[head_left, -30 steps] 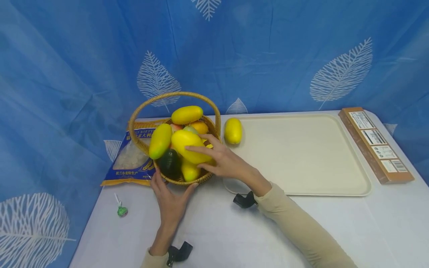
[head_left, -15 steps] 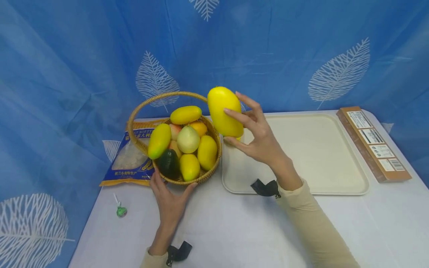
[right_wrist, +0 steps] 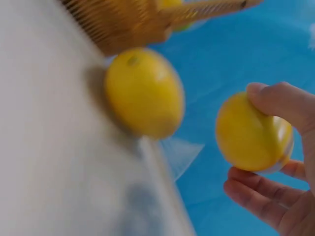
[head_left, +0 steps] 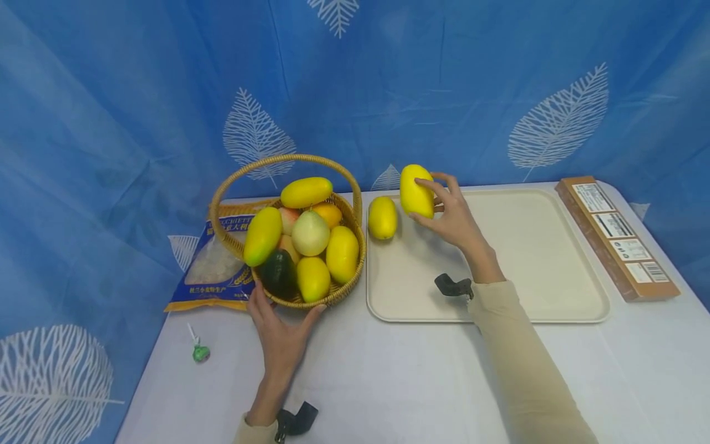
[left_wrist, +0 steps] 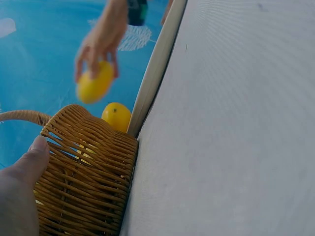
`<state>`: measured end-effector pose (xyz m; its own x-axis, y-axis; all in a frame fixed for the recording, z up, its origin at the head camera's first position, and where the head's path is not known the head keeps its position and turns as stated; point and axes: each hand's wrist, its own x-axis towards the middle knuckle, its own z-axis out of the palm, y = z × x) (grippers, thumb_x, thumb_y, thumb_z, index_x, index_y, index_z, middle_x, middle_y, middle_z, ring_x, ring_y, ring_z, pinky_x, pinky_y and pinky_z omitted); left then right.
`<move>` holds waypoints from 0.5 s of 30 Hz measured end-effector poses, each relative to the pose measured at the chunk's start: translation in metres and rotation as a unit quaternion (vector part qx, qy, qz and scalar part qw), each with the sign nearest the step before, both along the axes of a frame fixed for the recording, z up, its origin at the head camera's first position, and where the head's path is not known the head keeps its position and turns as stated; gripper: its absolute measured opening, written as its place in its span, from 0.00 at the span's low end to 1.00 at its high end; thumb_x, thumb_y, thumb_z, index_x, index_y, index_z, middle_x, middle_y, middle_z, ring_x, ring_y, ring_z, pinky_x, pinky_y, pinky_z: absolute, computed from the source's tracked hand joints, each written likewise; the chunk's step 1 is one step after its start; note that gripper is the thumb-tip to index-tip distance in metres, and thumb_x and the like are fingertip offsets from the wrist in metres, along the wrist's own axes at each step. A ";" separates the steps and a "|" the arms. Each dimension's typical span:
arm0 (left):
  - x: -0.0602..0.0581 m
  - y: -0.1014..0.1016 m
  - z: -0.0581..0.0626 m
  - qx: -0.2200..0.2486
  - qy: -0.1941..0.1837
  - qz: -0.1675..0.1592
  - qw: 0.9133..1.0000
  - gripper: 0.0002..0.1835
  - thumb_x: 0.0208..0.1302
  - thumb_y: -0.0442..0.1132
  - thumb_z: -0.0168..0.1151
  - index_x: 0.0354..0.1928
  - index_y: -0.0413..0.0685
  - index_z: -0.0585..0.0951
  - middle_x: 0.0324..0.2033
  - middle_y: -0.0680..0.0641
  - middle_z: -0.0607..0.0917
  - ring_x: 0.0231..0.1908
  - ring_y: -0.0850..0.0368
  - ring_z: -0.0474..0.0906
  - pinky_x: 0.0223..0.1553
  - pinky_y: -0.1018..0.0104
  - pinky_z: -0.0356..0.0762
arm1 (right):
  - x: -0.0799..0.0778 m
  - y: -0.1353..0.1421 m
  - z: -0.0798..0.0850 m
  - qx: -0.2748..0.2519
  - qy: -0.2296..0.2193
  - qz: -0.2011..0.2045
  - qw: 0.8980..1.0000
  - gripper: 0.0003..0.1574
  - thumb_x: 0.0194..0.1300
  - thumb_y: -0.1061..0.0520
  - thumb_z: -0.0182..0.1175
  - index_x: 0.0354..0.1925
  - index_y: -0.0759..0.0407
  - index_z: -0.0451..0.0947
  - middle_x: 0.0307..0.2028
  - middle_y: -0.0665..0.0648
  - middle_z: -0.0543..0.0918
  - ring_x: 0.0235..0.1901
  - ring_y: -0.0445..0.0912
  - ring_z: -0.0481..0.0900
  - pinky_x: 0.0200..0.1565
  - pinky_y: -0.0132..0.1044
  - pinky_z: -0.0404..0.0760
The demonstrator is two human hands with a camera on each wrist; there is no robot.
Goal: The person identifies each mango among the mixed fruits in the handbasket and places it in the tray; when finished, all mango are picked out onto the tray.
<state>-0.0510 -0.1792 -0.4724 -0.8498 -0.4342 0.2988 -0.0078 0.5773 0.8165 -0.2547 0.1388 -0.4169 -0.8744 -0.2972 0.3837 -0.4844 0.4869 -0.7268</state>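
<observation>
My right hand [head_left: 452, 216] holds a yellow mango [head_left: 416, 191] above the back left part of the cream tray [head_left: 516, 259]; the right wrist view shows the thumb on one side of this mango [right_wrist: 251, 132] and fingers on the other. Another yellow mango [head_left: 383, 217] lies at the tray's left end. My left hand [head_left: 283, 333] touches the front of the wicker basket [head_left: 344, 293], thumb and fingers spread along its side. Inside are several mangoes, a pale green pear [head_left: 310, 233], a dark green avocado [head_left: 278, 273] and partly hidden orange and reddish fruit.
The basket's tall handle [head_left: 288, 157] arches over the fruit. Behind and left of it lies a blue pasta bag [head_left: 211, 277]. A green lollipop [head_left: 201, 353] lies at the front left. Along the tray's right side is a long brown box [head_left: 618, 240]. A blue curtain [head_left: 421, 92] hangs behind.
The right hand has lifted a mango out of the basket and carried it right, over the tray, uncovering the pear and other fruit. The left hand has stayed at the basket.
</observation>
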 end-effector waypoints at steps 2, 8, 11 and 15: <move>0.000 0.000 0.000 -0.002 0.001 0.000 1.000 0.68 0.42 0.51 0.82 0.78 0.55 0.44 0.72 0.39 0.50 0.71 0.42 0.52 0.71 0.37 0.54 | -0.004 0.002 -0.010 0.018 -0.025 -0.007 1.000 0.43 0.57 0.56 0.72 0.68 0.53 0.68 0.68 0.66 0.59 0.42 0.59 0.80 0.47 0.51 0.84; 0.000 -0.001 0.000 0.000 0.005 -0.004 1.000 0.68 0.42 0.50 0.82 0.78 0.55 0.44 0.72 0.39 0.50 0.71 0.42 0.51 0.71 0.37 0.53 | -0.010 0.006 -0.029 0.065 -0.079 -0.012 0.995 0.44 0.57 0.52 0.72 0.69 0.54 0.67 0.64 0.67 0.61 0.37 0.56 0.77 0.45 0.44 0.78; 0.000 -0.001 0.001 0.000 0.004 -0.004 1.000 0.68 0.42 0.50 0.82 0.78 0.55 0.44 0.72 0.38 0.51 0.71 0.42 0.52 0.71 0.37 0.54 | -0.011 0.006 -0.033 0.088 -0.098 -0.012 0.991 0.45 0.58 0.49 0.71 0.70 0.54 0.66 0.64 0.68 0.61 0.38 0.55 0.73 0.45 0.44 0.74; 0.000 -0.001 -0.001 0.000 0.002 -0.003 1.000 0.68 0.41 0.50 0.82 0.78 0.55 0.44 0.72 0.38 0.51 0.71 0.42 0.52 0.71 0.37 0.54 | -0.011 0.007 -0.036 0.103 -0.111 -0.018 0.988 0.45 0.59 0.46 0.70 0.70 0.53 0.65 0.65 0.67 0.61 0.41 0.55 0.71 0.46 0.47 0.72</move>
<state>-0.0510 -0.1799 -0.4729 -0.8510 -0.4289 0.3029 -0.0001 0.5770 0.8167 -0.2656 0.1455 -0.4534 -0.9418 -0.3158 0.1152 -0.3033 0.6503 -0.6966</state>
